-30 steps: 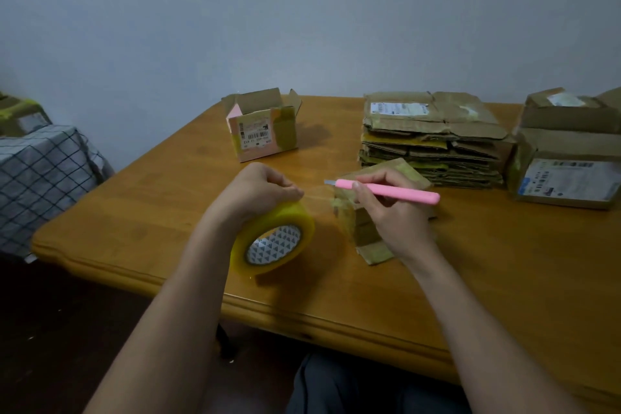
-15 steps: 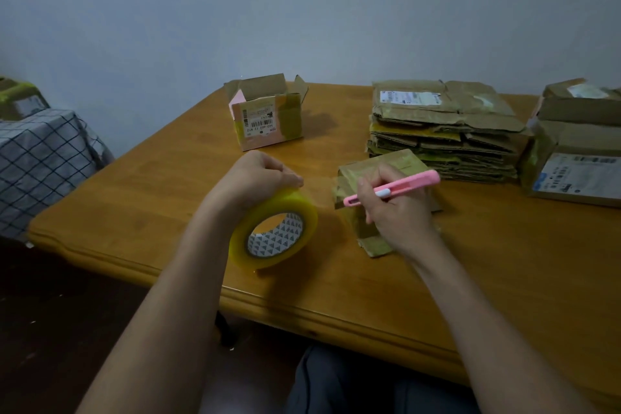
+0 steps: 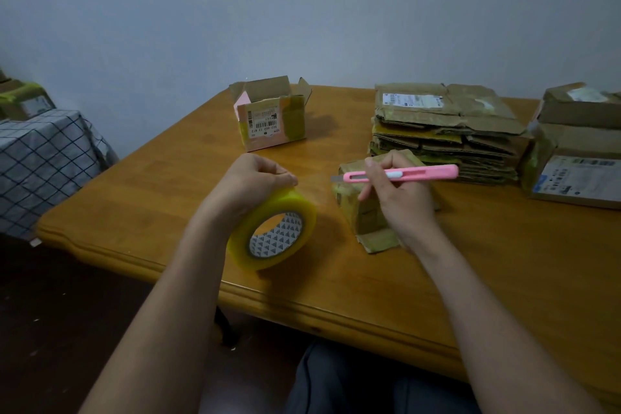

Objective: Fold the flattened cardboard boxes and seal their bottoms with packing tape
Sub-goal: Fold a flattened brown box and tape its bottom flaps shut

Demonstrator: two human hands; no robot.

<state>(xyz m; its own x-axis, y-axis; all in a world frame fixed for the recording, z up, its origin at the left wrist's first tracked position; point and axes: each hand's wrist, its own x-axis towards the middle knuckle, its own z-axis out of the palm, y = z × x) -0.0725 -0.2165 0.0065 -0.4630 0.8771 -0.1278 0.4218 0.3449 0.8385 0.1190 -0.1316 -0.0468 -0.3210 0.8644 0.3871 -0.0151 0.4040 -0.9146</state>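
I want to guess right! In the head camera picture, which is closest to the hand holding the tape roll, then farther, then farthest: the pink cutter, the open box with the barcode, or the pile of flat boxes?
From the left hand:
1. Pink cutter, just to its right.
2. Open box with the barcode, behind it.
3. Pile of flat boxes, far right at the back.

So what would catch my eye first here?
Probably the pink utility knife in the right hand, blade out above a small taped box at the table's middle. Next, the yellowish tape roll gripped by the left hand, and the flattened cardboard stack behind.
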